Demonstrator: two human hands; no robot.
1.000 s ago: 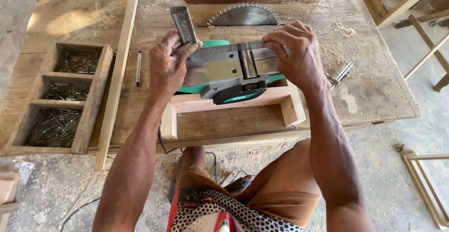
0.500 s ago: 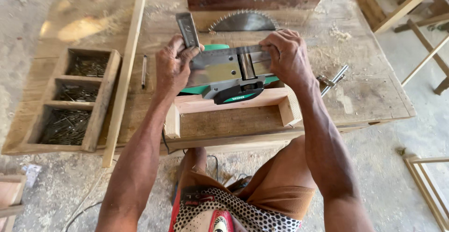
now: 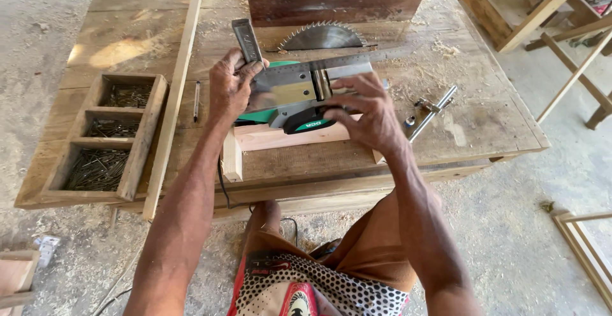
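Green-and-grey electric planer (image 3: pixel 299 96) upturned, steel sole facing up, propped on a pale wooden frame (image 3: pixel 280 139) near the front edge of the workbench (image 3: pixel 484 118). Left hand (image 3: pixel 231 86) curled shut over the planer's left end, also pinning the handle of a try square (image 3: pixel 247 40) whose steel blade lies along the sole. Right hand (image 3: pixel 364 109) half closed, fingers spread over the sole's right part and the black knob below it. Circular saw blade (image 3: pixel 322 36) poking up through the bench just behind, close to the knuckles. Nail tray (image 3: pixel 105 139) with three compartments at the left edge, a long lath (image 3: pixel 173 96) beside it, a metal rod (image 3: pixel 432 109) to the right.

Likely risks: planer rocking off the narrow frame under uneven pressure; fingers drifting back onto the saw teeth or onto the cutter slot; cord (image 3: pixel 223 185) hanging over the front edge, possibly still plugged in, though hard to tell from this view.
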